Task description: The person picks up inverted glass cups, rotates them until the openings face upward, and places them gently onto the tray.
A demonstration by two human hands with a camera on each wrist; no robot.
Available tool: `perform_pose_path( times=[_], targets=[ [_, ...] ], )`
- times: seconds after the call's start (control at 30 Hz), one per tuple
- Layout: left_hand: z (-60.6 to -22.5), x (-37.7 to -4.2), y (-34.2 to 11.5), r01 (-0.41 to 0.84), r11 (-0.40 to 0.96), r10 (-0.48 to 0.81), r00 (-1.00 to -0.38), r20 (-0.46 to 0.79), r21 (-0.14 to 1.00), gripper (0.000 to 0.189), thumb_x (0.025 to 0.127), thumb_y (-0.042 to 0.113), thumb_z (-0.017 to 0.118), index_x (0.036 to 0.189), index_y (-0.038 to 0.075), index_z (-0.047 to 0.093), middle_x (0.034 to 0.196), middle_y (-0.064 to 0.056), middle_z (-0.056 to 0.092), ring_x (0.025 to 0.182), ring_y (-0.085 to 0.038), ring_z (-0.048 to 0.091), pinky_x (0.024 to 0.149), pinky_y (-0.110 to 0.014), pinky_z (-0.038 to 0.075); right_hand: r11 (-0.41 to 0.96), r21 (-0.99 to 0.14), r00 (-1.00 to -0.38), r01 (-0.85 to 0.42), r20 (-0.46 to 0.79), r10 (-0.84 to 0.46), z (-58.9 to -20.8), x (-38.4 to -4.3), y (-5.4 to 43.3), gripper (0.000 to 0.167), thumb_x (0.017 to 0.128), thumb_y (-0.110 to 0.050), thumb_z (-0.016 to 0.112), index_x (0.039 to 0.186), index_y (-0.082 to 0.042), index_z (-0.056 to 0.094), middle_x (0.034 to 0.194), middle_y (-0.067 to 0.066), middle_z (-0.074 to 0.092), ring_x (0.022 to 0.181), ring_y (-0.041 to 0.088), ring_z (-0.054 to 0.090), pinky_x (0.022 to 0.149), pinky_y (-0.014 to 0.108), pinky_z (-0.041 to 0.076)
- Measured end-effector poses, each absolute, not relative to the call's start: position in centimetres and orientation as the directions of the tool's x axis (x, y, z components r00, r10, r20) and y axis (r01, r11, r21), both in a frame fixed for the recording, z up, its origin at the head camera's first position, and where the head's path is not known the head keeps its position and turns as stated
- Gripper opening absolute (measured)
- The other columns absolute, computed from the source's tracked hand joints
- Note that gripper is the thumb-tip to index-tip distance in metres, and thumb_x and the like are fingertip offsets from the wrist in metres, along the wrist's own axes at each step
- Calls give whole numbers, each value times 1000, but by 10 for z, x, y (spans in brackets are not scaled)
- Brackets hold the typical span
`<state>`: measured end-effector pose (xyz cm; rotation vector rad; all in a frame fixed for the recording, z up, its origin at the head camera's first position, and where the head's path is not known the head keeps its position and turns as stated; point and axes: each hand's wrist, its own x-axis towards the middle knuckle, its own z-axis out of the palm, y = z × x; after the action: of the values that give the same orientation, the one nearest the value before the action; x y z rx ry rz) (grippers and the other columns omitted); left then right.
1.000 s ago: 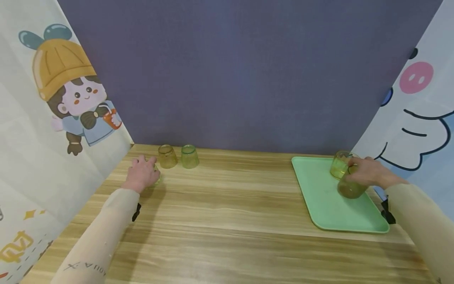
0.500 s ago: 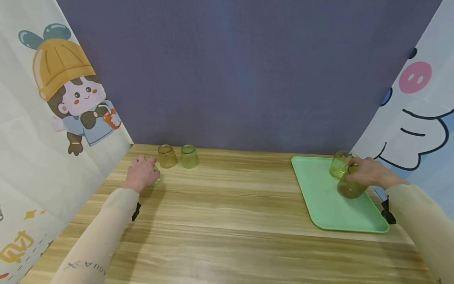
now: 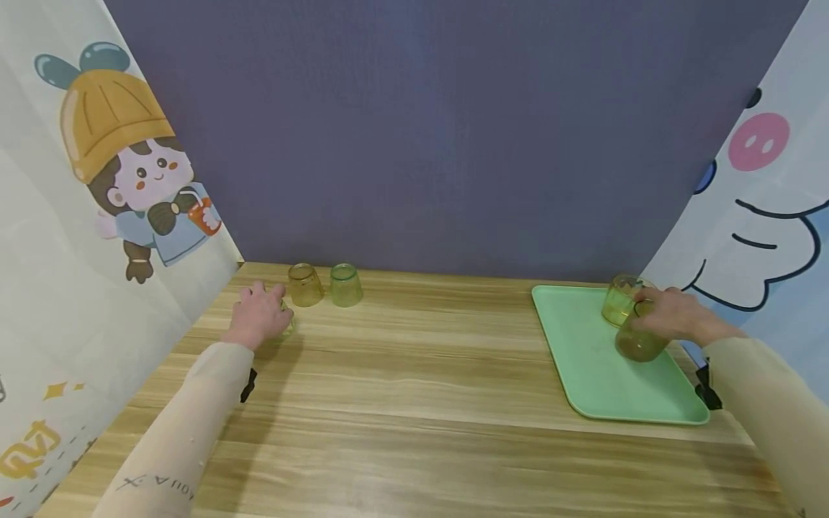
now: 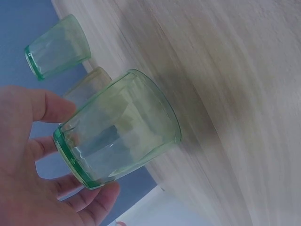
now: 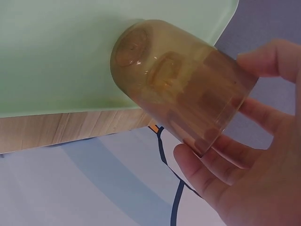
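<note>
The left hand (image 3: 257,314) is partly closed, its thumb and fingers pinching the thick base of a light green glass (image 4: 122,129). That glass is upside down, its wide rim toward the table (image 3: 401,360); whether the rim touches the wood I cannot tell. The right hand (image 3: 673,314) is likewise partly closed, thumb on one side and fingers on the other, holding a brown glass (image 5: 174,80) by its rim. The brown glass is tilted, its base low over the green tray (image 3: 596,360); contact with the tray is unclear.

Just beyond the right hand, a yellow glass (image 3: 617,308) stands upright on the tray, near its far right corner and partly hidden by the fingers. Near the left hand, an amber glass (image 3: 306,288) and a second green glass (image 3: 346,288) stand upside down side by side, slightly apart, toward the back edge of the table. Behind rises a dark blue-grey panel (image 3: 440,137), with cartoon-printed sheets (image 3: 65,288) at both sides
</note>
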<state>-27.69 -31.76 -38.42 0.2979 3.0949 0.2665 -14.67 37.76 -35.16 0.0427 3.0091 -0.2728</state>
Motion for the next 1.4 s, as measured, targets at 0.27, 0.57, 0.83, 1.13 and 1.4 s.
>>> perform_pose_path(
  times=[0.27, 0.57, 0.83, 1.13, 1.4],
  targets=[
    [-385, -279, -316, 184, 969, 189, -982, -17, 168, 62, 101, 28, 52, 152, -3, 36, 144, -44, 27, 130, -64, 25, 95, -74, 37, 987, -163, -995, 8, -104, -9, -352, -145, 376, 69, 90, -37, 66, 136, 12, 48, 122, 49, 45, 107, 67, 47, 78, 70, 46],
    [-384, -278, -311, 219, 961, 223, -975, -2, 171, 63, 101, 29, 50, 152, -4, 36, 143, -44, 27, 128, -63, 28, 93, -73, 39, 987, -158, -996, -2, -90, -17, -354, -145, 374, 70, 92, -37, 62, 139, 12, 46, 126, 49, 43, 111, 68, 45, 81, 71, 45],
    [-381, -277, -305, 254, 952, 254, -967, 25, 171, 62, 101, 29, 50, 152, -3, 37, 140, -42, 31, 129, -61, 28, 96, -72, 38, 988, -156, -997, -11, -70, -22, -348, -142, 364, 71, 92, -35, 63, 142, 12, 45, 130, 48, 43, 116, 64, 42, 87, 75, 40],
    [-376, -273, -294, 274, 944, 268, -962, 54, 183, 61, 100, 29, 51, 151, -3, 39, 142, -40, 32, 127, -60, 31, 96, -71, 39, 988, -143, -997, -62, -37, -68, -338, -144, 340, 68, 94, -36, 64, 140, 11, 49, 134, 46, 44, 120, 65, 40, 92, 75, 38],
    [-375, -271, -283, 299, 932, 289, -954, 77, 203, 63, 101, 31, 52, 153, -2, 38, 145, -41, 30, 132, -60, 27, 99, -72, 37, 978, -183, -994, -99, -25, -105, -339, -147, 321, 66, 93, -37, 65, 140, 8, 51, 140, 44, 42, 128, 65, 31, 98, 78, 29]
  ],
)
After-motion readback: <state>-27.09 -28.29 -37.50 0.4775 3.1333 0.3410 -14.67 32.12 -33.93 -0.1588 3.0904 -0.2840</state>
